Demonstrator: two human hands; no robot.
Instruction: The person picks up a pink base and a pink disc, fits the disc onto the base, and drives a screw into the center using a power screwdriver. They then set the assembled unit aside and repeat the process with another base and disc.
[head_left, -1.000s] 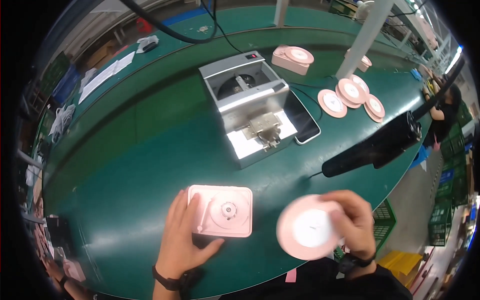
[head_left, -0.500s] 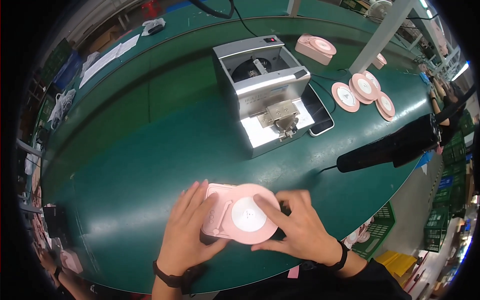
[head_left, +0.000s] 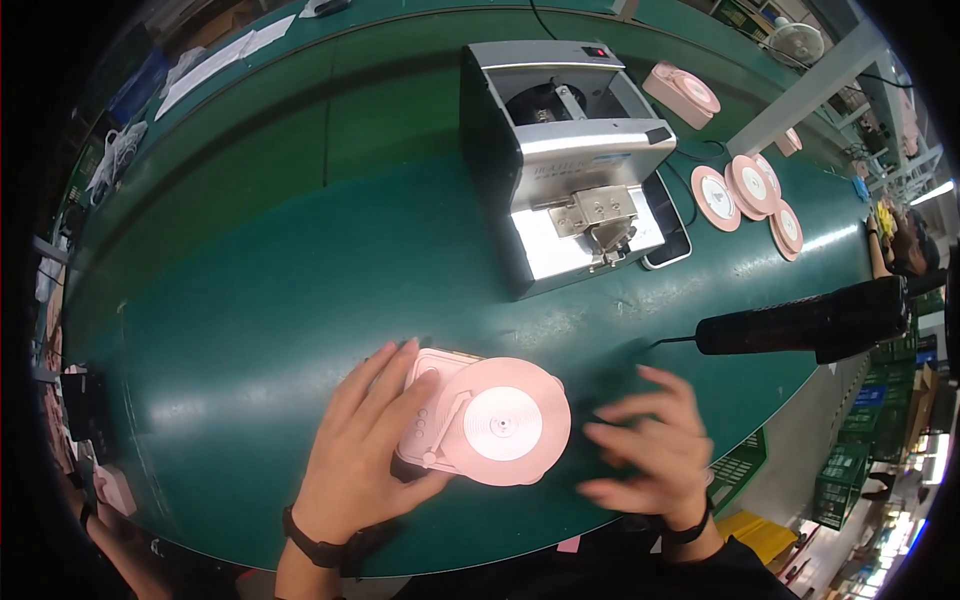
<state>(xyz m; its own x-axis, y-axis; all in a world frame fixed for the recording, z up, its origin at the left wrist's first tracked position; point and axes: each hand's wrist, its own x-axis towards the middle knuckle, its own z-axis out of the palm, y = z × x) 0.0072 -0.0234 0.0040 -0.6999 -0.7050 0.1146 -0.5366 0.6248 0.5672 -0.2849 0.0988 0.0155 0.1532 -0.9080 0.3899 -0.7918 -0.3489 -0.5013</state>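
Note:
A small pink record-player-shaped device (head_left: 418, 437) lies on the green table in front of me. Its round pink platter (head_left: 545, 425) has a white centre and sits on the right part of the body, with the tonearm (head_left: 447, 428) beside it. My left hand (head_left: 365, 445) is closed around the device's left end, fingers on the far side and thumb near its front edge. Off the platter's right side, my right hand (head_left: 655, 450) hangs free with bent fingers apart and nothing in them. Its fingers are slightly blurred.
Beyond the device stands a silver screw feeder (head_left: 570, 170). A black electric screwdriver (head_left: 800, 322) points in from the right. Several pink discs (head_left: 716, 198) and another pink device (head_left: 684, 95) lie at the far right. A green crate (head_left: 738, 470) stands below the table's right edge.
My right hand has let go of the platter and moved away to the right. The platter's centre mark looks different, as if turned or reseated. My left hand keeps its hold. The view has shifted.

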